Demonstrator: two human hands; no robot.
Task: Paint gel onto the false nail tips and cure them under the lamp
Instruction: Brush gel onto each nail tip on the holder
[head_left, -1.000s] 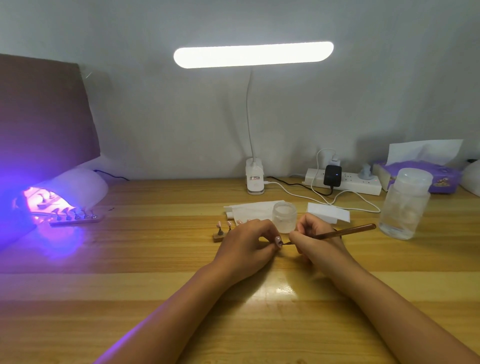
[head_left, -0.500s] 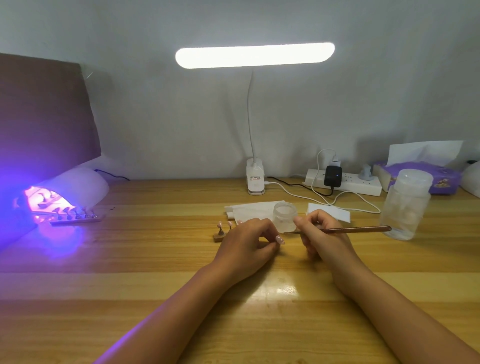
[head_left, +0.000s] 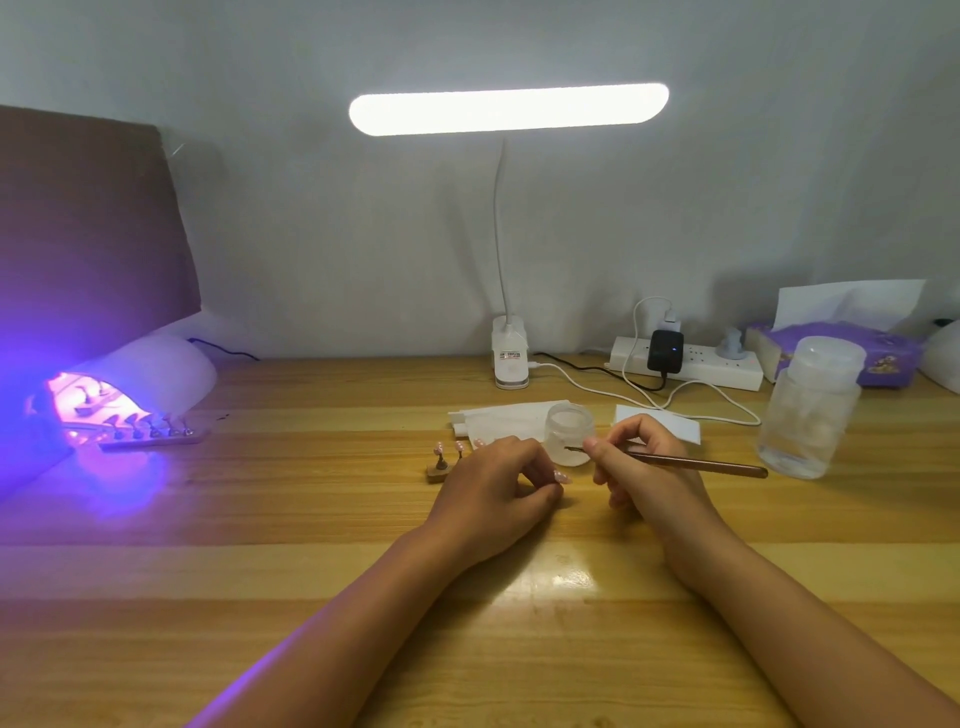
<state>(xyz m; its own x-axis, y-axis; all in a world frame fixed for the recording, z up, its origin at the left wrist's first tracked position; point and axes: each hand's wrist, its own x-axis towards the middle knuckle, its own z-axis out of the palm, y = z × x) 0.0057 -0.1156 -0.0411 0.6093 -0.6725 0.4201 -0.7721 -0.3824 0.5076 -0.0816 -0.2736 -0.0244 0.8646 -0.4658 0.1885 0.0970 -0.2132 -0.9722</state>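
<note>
My left hand (head_left: 493, 488) rests on the wooden table with its fingers curled, pinching a pale false nail tip (head_left: 562, 476) at the fingertips. My right hand (head_left: 644, 467) grips a thin brown brush (head_left: 701, 464); its bristle end lies against the front of a small frosted gel jar (head_left: 569, 423). A small stand (head_left: 440, 465) with other nail tips sits just left of my left hand, partly hidden by it. At the far left the white curing lamp (head_left: 156, 371) glows purple over a strip of nail tips (head_left: 150, 435).
White tissues (head_left: 498, 418) lie behind the jar. A clear plastic bottle (head_left: 808, 410) stands at the right, with a purple tissue box (head_left: 893, 353), a power strip (head_left: 696, 364) and loose cables behind. A desk lamp (head_left: 511, 358) stands at the back, a brown board (head_left: 88, 223) at left.
My right hand has lifted the brush away from the nail tip in my left hand and swung its bristle end up to the gel jar. My left hand has stayed put.
</note>
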